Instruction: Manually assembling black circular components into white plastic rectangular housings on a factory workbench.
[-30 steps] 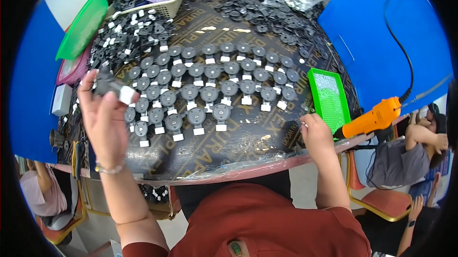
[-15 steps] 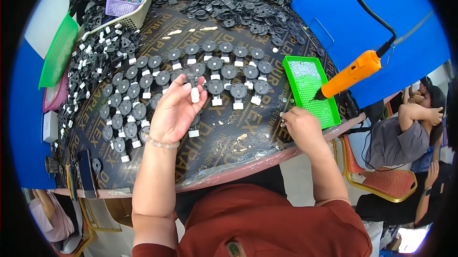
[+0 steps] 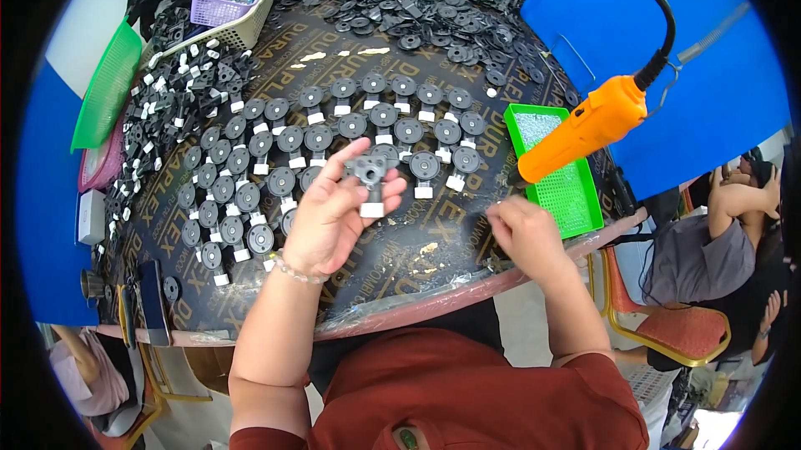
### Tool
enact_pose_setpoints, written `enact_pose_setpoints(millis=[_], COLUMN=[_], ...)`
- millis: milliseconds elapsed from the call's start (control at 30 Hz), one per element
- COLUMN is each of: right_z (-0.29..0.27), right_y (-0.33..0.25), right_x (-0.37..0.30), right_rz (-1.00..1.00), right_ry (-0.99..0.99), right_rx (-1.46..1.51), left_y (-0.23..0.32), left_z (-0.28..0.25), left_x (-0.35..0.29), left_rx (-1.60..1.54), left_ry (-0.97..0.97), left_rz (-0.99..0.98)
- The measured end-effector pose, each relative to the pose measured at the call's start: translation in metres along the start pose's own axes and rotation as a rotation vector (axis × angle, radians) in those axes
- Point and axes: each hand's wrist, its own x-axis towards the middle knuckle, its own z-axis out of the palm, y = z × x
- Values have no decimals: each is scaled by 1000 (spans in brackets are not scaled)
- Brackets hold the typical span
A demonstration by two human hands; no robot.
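Note:
A dark grey plastic bracket (image 3: 368, 169) with a white end lies in my left hand (image 3: 325, 220), held between thumb and fingers above the table. Its face with a round hole is turned up. My right hand (image 3: 531, 235) is at the table's near right, thumb and fingertips pressed together; whatever they hold is too small to make out. Just beyond it stands a green tray (image 3: 596, 209) of small silvery pieces. An orange electric screwdriver (image 3: 584, 128) hangs over the tray on a black cable, tip down and to the left, untouched by either hand.
Rows of black wheel pieces (image 3: 425, 165) with white ends cover the table's middle. Loose black discs (image 3: 450, 28) are heaped at the back, black-and-white brackets (image 3: 179, 87) at the left. Baskets (image 3: 246, 31) stand back left. Blue panels (image 3: 667, 58) border the right; people sit beyond.
My left hand has moved right and turned the bracket so its holed face shows. The screwdriver has swung left over the tray's edge. My right hand stays near the tray, fingers still together.

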Motion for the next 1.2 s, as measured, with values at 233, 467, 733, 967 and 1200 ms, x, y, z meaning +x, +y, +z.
enact_pose_setpoints(millis=[233, 467, 733, 967, 1200], right_z=[7, 27, 6, 20, 86], right_y=[-65, -69, -47, -3, 112], right_x=[38, 76, 87, 170, 263], right_rz=[-310, -466, -265, 30, 294], right_ry=[286, 299, 402, 369, 110], right_rx=[386, 133, 142, -152, -474], left_y=[-18, -19, -18, -16, -18], left_z=[1, -7, -3, -9, -6], left_x=[-3, -3, -1, 4, 7], left_rx=[41, 122, 112, 194, 154], left_ry=[-121, -134, -41, 24, 25], left_rz=[-127, -125, -79, -13, 15])
